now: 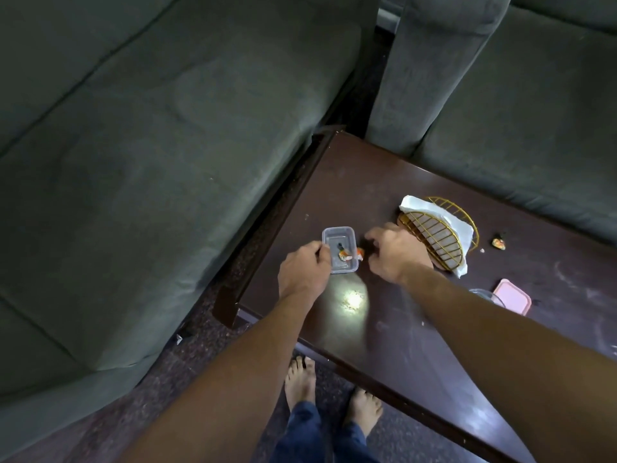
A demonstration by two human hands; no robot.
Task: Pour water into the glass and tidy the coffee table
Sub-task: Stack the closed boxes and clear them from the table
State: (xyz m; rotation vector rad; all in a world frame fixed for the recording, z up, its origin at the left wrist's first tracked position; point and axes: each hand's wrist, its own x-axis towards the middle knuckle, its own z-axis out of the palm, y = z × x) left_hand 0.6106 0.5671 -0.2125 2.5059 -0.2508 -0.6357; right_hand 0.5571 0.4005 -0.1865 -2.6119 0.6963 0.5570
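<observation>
Head view, looking down on one corner of the dark coffee table [334, 182], which stood between two grey sofas [133, 162]. The left hand [305, 267] gripped the left rim of a clear plastic container [340, 237] that sat near the table's left edge and held a crumpled orange wrapper [344, 256]. The right hand [394, 253], apart from the left, hung over the table with its fingers curled downward just beside a second orange scrap [360, 252] at the container's right wall; whether it pinched that scrap could not be told. Behind this hand lay a gold wire holder [434, 238] with a white napkin [412, 204] in it. A third wrapper [498, 242] lay well to the right. A pink lid [512, 295] rested beside a clear rim [484, 292], mostly hidden by the right forearm; whether this was the glass could not be told. Bare feet [300, 379] stood on the floor below the table's near edge.
</observation>
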